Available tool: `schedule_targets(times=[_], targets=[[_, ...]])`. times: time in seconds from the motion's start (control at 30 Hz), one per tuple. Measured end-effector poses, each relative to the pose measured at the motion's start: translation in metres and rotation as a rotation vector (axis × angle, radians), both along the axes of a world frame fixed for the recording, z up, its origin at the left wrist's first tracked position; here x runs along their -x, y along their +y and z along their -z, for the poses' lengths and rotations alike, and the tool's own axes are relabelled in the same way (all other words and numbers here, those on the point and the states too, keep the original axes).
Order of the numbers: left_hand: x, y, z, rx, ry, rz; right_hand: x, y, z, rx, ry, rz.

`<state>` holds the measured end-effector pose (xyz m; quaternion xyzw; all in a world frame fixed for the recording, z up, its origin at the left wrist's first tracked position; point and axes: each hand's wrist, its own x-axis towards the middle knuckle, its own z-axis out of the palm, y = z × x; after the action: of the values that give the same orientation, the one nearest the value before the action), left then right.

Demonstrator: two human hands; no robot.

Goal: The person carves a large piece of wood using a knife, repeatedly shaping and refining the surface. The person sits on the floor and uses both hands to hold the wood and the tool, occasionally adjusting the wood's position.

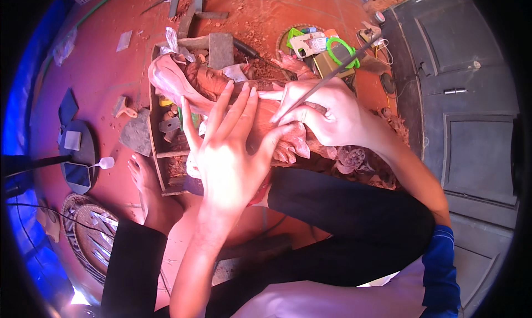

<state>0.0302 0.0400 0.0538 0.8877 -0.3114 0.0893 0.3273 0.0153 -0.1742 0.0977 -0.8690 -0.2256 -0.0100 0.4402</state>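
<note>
Left hand (221, 157): open, fingers spread and pointing away from the person, laid over the carved wooden figure (266, 118). Right hand (332, 107): closed around a thin rod-like tool (350, 60), index finger extended toward the left hand. Tool slants from the thumb up to the far right; whether its near end touches the wood cannot be told.

Figure position: beneath both hands, above the knee in black trousers (343, 201). The stretch between left thumb and right hand shows bare; the left fingers cover part of the middle.

Orientation: long axis runs obliquely, upper left to lower right. Hooded head end points upper left, beyond the left fingertips; a second carved face lies just beside the hood. Body extends under the right hand; its lower-right limit is unclear among carved pieces and shavings.

Surroundings: compartmented wooden box (172, 154) under and left of the figure, on the reddish floor (119, 63). Bare foot (145, 179) beside the box. Beyond the right hand, a green ring (330, 53) among small items; far right, a grey panelled door (479, 157).
</note>
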Motion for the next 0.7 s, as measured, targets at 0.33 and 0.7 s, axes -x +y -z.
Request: schedule_targets(times=[0.33, 0.7], targets=[[-0.008, 0.004, -0.008, 0.041, 0.087, 0.07, -0.001, -0.001, 0.001, 0.028, -0.01, 0.039], [-0.013, 0.003, -0.03, -0.004, 0.154, 0.003, -0.025, 0.008, -0.019, 0.142, 0.198, -0.009]])
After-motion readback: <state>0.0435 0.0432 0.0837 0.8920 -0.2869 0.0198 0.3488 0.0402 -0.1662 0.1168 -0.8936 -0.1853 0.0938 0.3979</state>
